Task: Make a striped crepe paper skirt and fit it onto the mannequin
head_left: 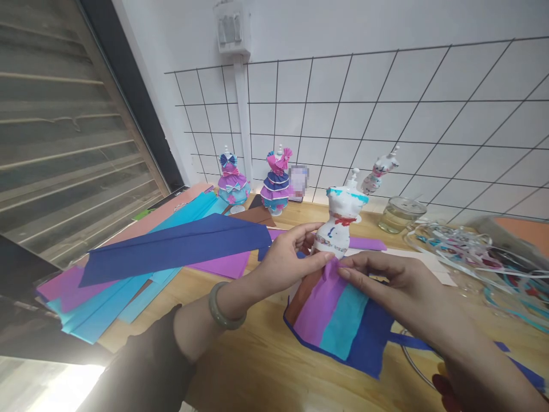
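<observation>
A small white dress form (342, 209) stands upright in front of me, with turquoise paint at the top and a red patch at the waist. Around its lower part hangs a striped paper skirt (338, 315) in brown, purple, turquoise and dark blue, edged in dark blue. My left hand (295, 254) is closed at the form's hip, its thumb pressing the skirt's top edge. My right hand (386, 280) pinches the gathered purple paper at that edge, right beside the left thumb. Parts of the left fingers are hidden behind the form.
Blue, turquoise and purple paper sheets (175, 246) lie at the left. Two dressed forms, one in purple and turquoise (234, 180) and one in tiers (275, 183), stand at the back. A glass jar (401, 214) and tangled ribbons (461, 246) are at the right.
</observation>
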`<action>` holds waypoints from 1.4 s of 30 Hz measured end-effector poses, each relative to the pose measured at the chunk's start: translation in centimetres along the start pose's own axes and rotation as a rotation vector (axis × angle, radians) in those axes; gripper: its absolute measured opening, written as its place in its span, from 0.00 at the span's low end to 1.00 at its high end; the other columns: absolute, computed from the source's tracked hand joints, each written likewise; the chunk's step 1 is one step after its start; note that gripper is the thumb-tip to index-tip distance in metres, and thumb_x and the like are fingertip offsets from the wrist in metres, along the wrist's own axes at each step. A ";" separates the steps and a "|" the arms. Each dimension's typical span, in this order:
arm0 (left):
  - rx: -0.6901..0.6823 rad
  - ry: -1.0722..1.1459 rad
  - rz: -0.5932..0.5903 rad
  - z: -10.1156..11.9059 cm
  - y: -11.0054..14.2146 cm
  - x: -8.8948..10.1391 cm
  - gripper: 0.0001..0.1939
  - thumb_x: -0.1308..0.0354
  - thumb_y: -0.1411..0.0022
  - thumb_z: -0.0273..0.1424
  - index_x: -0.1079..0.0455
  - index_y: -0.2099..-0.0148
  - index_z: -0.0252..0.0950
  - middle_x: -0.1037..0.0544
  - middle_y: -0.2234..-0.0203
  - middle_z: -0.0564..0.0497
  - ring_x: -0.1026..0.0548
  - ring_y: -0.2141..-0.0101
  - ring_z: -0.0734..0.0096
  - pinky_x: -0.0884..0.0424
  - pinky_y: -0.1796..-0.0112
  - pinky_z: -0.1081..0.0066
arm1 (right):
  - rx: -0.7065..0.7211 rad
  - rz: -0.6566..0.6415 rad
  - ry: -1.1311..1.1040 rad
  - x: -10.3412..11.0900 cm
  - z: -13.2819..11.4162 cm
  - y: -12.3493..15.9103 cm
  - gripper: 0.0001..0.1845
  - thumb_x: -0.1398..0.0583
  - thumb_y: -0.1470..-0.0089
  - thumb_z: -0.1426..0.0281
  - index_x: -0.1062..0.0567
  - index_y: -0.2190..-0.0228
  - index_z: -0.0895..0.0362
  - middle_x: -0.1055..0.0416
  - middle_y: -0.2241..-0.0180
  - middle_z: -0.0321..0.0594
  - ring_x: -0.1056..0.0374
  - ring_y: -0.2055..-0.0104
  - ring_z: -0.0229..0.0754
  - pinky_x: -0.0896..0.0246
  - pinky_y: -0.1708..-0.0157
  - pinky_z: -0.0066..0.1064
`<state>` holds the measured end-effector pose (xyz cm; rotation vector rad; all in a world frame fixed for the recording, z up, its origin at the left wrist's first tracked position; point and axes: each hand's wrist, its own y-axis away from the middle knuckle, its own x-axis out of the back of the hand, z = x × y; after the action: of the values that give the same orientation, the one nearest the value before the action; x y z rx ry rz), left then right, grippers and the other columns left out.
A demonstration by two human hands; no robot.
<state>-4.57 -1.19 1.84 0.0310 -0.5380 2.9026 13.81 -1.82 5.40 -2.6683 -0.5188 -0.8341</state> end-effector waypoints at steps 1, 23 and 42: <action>0.001 0.002 -0.005 0.0 0.0 0.0 0.27 0.39 0.46 0.30 0.39 0.44 0.34 0.27 0.54 0.43 0.29 0.54 0.64 0.34 0.54 0.66 | 0.002 0.003 0.008 0.0 -0.1 0.1 0.16 0.41 0.50 0.55 0.22 0.72 0.53 0.24 0.75 0.38 0.31 0.74 0.41 0.37 0.78 0.29; 0.010 0.031 -0.017 0.6 0.3 -0.2 0.27 0.39 0.46 0.31 0.38 0.44 0.36 0.26 0.55 0.45 0.28 0.55 0.67 0.33 0.55 0.69 | 0.033 0.125 0.024 -0.4 0.3 -0.2 0.14 0.40 0.51 0.56 0.26 0.73 0.54 0.28 0.75 0.35 0.34 0.74 0.38 0.39 0.75 0.27; 0.058 0.194 -0.016 0.0 -0.1 -0.3 0.23 0.40 0.44 0.33 0.36 0.47 0.33 0.26 0.56 0.43 0.28 0.55 0.66 0.33 0.55 0.68 | -0.010 0.123 -0.105 -0.8 0.6 -0.3 0.15 0.38 0.53 0.56 0.28 0.74 0.56 0.31 0.77 0.37 0.36 0.75 0.37 0.40 0.78 0.27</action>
<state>-4.22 -1.19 1.81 -0.2345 -0.4184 2.8624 13.40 -1.57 4.53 -2.7327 -0.3705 -0.6663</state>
